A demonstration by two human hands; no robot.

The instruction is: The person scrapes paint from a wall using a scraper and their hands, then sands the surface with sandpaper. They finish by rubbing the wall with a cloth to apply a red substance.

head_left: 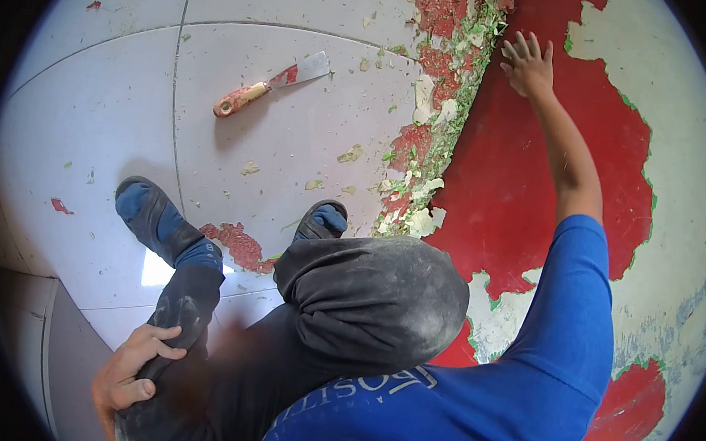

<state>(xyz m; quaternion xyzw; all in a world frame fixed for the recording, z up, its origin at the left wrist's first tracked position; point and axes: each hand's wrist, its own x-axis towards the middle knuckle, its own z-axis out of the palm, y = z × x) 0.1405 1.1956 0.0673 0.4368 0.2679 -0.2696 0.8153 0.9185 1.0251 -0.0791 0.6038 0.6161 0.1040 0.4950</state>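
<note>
While my right hand (pixel 527 63) lies open and flat on the bared red wall (pixel 531 174), pale paint still rings that patch. The scraper (pixel 271 84) lies apart on the floor tiles (pixel 103 111); my left hand (pixel 131 372) grips my shin.

White lettering ran across the chest of the blue shirt (pixel 520 389) at the bottom centre of the frame. It appeared upside down from the head camera, and only part of it showed, cut off by a fold of the dark trousers (pixel 365 301) above it. The visible letters seemed to read "BOSLLI", though the last ones were uncertain and the word could not be made out whole. Nothing else in the picture carried readable text, numbers, brands or signs.
</note>
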